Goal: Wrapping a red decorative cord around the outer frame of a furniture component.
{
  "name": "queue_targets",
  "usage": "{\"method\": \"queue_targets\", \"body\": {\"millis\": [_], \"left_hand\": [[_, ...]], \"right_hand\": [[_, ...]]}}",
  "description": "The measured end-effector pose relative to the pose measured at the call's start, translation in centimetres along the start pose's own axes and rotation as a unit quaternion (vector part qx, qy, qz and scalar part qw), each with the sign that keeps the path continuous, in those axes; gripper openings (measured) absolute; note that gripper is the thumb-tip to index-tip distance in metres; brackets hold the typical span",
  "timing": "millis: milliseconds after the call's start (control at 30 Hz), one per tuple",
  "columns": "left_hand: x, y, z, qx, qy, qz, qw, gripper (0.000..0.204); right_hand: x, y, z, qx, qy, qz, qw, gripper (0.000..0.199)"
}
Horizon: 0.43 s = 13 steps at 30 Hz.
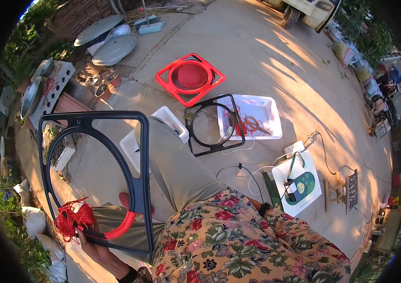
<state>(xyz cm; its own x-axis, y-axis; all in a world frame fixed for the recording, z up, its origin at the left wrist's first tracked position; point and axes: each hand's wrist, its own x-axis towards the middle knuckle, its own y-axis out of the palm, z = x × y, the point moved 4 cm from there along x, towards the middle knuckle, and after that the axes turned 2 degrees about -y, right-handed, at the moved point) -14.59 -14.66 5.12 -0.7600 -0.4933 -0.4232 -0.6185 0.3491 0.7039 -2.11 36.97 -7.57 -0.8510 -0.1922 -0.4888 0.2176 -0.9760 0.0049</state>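
1. My left hand [97,243] is clamped on a square black plastic frame [97,181] with a round opening, held over my lap.
2. Glossy red cord [79,219] wraps its lower ring.
3. I cannot see my right hand.

Low, warm sunlight streaks the concrete ground [266,61] with long dappled shadows — sharp centrally (fisheye edges bend, black vignette).
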Motion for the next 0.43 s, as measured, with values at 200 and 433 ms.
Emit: {"method": "queue_targets", "body": {"millis": [200,433], "left_hand": [[-0.9,-2.8,-1.5,0.006,0.034,0.034,0.999,0.042],[-0.4,-3.7,-2.9,-0.010,0.069,0.003,0.998,0.040]], "right_hand": [[-0.4,-1.1,0.2,-0.056,0.159,0.099,0.981,0.037],[-0.2,-2.3,1.7,-0.127,0.255,0.180,0.942,0.036]]}}
